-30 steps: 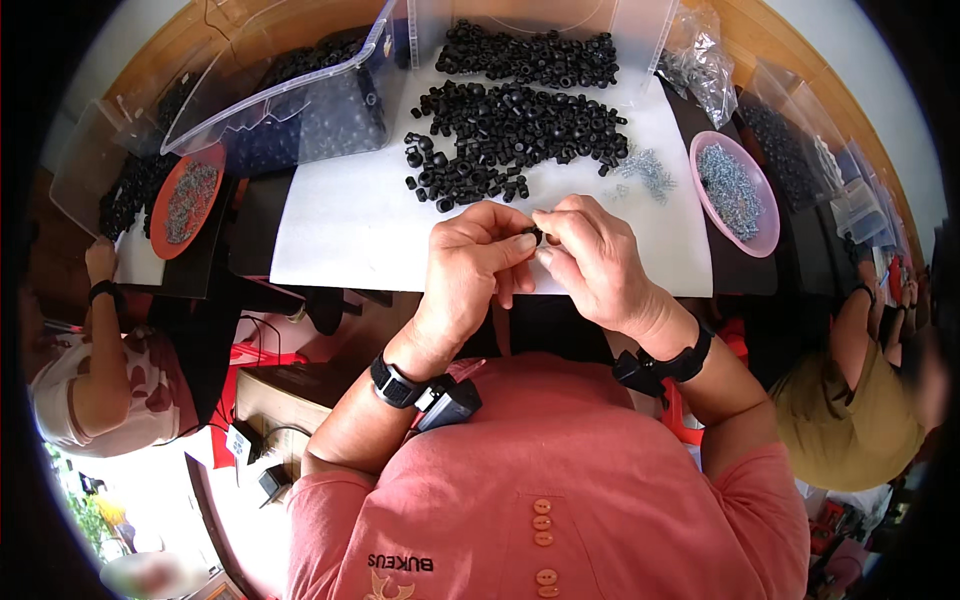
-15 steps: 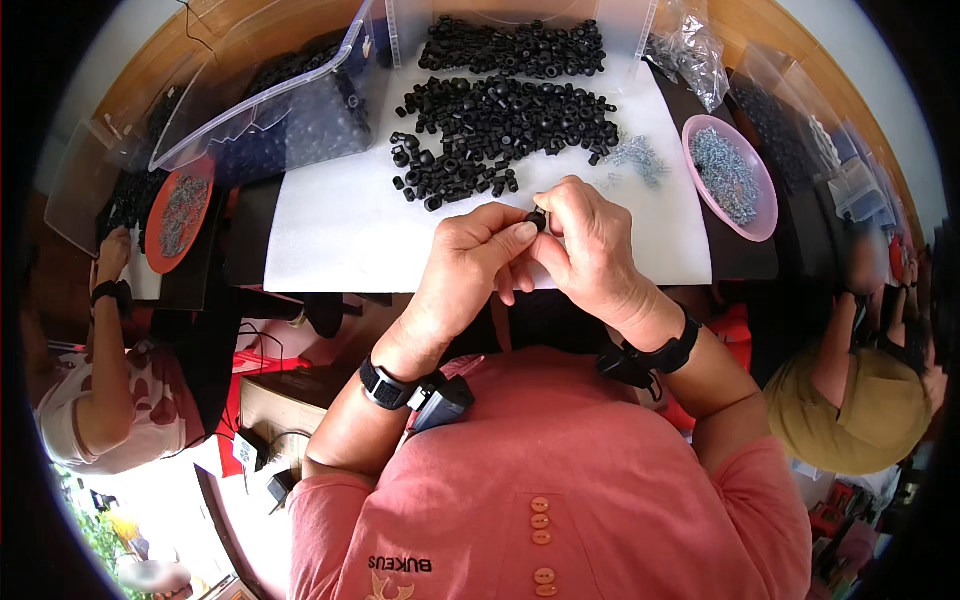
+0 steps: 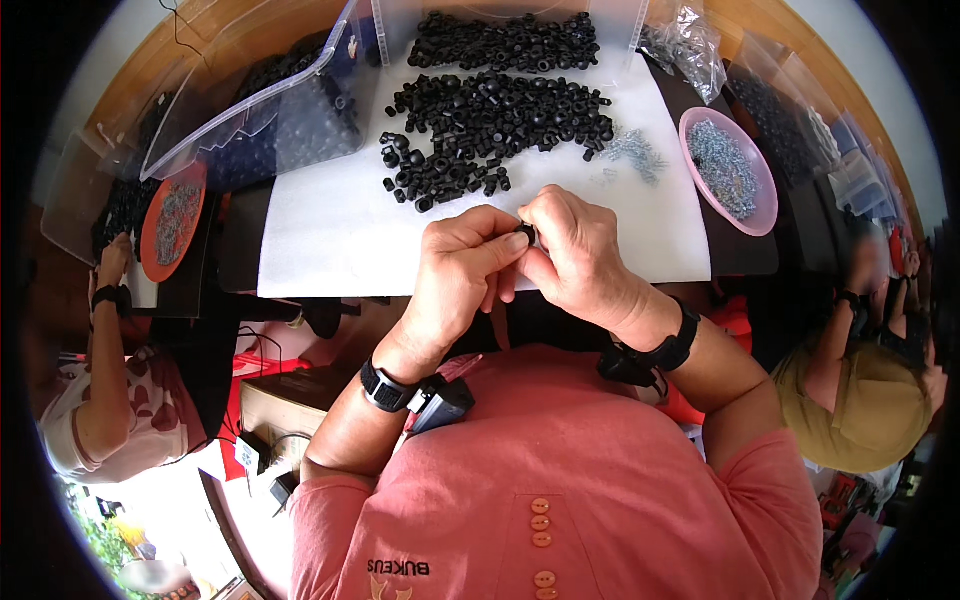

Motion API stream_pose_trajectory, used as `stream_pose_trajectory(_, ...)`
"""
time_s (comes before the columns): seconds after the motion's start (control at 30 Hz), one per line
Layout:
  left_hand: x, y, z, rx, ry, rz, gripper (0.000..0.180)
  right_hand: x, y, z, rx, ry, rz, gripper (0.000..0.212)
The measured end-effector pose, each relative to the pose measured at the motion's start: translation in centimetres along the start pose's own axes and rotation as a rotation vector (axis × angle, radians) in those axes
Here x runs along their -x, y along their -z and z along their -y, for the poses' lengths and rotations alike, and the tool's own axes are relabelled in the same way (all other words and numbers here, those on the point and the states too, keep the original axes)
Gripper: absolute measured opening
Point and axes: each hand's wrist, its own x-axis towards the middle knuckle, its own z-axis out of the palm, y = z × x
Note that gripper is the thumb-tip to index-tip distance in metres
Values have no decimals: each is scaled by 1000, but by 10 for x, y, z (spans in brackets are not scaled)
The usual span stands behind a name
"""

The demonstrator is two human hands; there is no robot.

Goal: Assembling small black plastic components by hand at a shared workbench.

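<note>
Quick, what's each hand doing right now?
Left hand: closed, pinching a small black part.
Right hand: curled at the same part; its grip can't be told.

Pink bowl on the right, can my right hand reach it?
Probably yes: only flat white sheet shows between the right hand and the pink bowl, though that hand's fingertips are at a small black part.

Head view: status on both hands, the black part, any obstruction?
Left hand pinching small black part. Right hand close in, grip unclear. Hands partly hide the part; loose black parts piled beyond.
</note>
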Motion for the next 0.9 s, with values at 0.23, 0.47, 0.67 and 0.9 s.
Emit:
stream_pose_trajectory(0.23,3,0,-1,-11,4,18,12,5,0,0,-55,38,-32,25)
stream_pose_trajectory(0.47,4,5,2,26,5,67,9,8,-2,6,-120,-32,-62,27)
stream_pose_trajectory(0.67,3,7,4,25,-16,76,8,8,-4,8,-84,-15,-86,28)
stream_pose_trajectory(0.9,3,-3,0,-69,-14,16,15,6,9,4,-128,-233,93,30)
